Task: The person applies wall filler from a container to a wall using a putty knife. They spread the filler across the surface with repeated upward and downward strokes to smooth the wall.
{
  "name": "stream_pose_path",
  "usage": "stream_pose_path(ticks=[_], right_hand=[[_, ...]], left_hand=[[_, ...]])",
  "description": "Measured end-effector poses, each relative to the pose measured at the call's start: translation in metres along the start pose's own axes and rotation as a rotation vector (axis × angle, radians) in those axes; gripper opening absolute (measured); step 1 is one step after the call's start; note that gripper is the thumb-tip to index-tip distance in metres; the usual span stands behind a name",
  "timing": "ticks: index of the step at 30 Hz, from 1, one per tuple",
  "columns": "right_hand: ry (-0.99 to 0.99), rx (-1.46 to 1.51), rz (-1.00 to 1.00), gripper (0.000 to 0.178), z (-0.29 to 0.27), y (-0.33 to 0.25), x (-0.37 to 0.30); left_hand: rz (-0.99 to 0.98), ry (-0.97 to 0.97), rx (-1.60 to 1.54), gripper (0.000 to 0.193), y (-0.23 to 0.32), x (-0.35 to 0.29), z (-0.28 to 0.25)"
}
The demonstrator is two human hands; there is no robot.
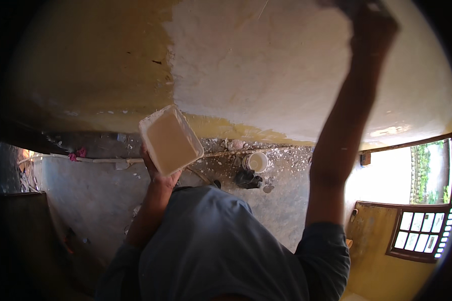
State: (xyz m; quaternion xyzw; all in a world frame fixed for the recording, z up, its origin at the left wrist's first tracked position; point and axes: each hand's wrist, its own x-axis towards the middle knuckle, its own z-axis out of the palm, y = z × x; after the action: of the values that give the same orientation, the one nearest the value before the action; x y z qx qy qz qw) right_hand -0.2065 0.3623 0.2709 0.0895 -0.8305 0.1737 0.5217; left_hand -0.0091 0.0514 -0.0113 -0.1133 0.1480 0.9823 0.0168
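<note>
My left hand (160, 173) grips a white rectangular tub (196, 145) by its near left side. Cream-coloured paint (170, 141) fills the inside of the tub, and smears coat its rim. High at the upper right, my right hand (376, 25) is raised against the wall (266, 65), its fingers closed. A dark, blurred object pokes out of that hand at the top edge; its kind cannot be made out. The wall in front of me is pale over the middle and right, with older yellow (105, 50) on the left and along the bottom.
On the floor stand a white bucket (256, 161) and, beside it, a crumpled black bag (247, 179). A long pole (105, 160) lies along the wall's foot among pale flakes. A pink cloth (77, 154) is at the left. Bright openings and a window (419, 230) show at the right.
</note>
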Motion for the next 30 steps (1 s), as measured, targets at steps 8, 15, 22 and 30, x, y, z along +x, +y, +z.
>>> stream_pose_path(ticks=[8,15,22,30], right_hand=[[-0.707,0.565,0.713,0.027,0.091,-0.041,-0.264],[-0.314,0.696,0.834,0.036,0.152,-0.052,-0.345],[-0.103,0.736,0.778,0.023,0.124,-0.051,-0.294],[-0.006,0.715,0.679,0.027,0.088,-0.053,-0.218]], left_hand=[[0.031,0.074,-0.056,0.062,0.017,0.013,-0.016],[-0.027,-0.001,-0.055,0.065,0.035,0.009,-0.021],[0.021,0.021,-0.011,0.064,0.036,0.009,-0.029],[-0.029,0.049,0.011,0.061,0.038,0.011,-0.014]])
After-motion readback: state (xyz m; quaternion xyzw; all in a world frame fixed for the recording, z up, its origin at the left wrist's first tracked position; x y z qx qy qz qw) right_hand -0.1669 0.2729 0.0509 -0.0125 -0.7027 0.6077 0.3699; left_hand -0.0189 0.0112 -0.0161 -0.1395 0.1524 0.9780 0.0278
